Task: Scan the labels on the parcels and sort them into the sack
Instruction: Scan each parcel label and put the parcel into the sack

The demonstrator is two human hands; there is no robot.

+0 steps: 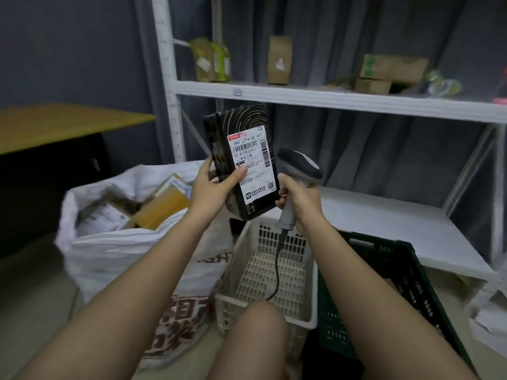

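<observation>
As the left hand grips a black parcel upright by its lower edge, label facing the camera, the right hand clasps a scanner just beside it; the box looks stiff and probably light, the white sack open at left.
</observation>
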